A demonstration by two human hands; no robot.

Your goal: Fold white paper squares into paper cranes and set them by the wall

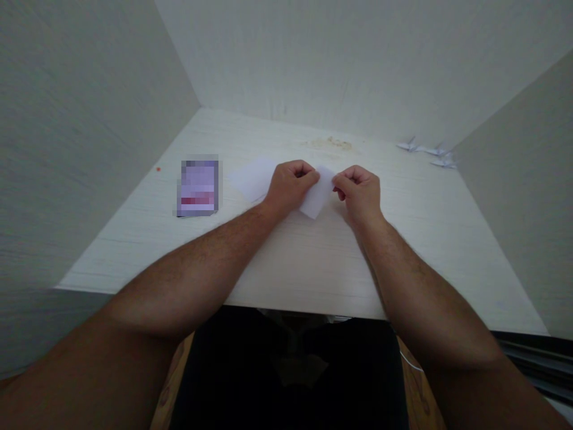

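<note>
A white folded sheet of paper (319, 194) is held just above the pale wooden table (290, 263), between both hands. My left hand (289, 186) is closed, pinching the paper's left edge with fingertips curled. My right hand (360, 191) is closed too, pinching the paper's right corner. A second white sheet (250, 178) lies flat on the table, partly under my left hand.
A small purple and white card or packet (198, 187) lies on the table to the left. Three folded white paper cranes (432, 152) sit at the far right corner. Grey walls close the table in on three sides. A faint stain (331, 143) marks the far middle.
</note>
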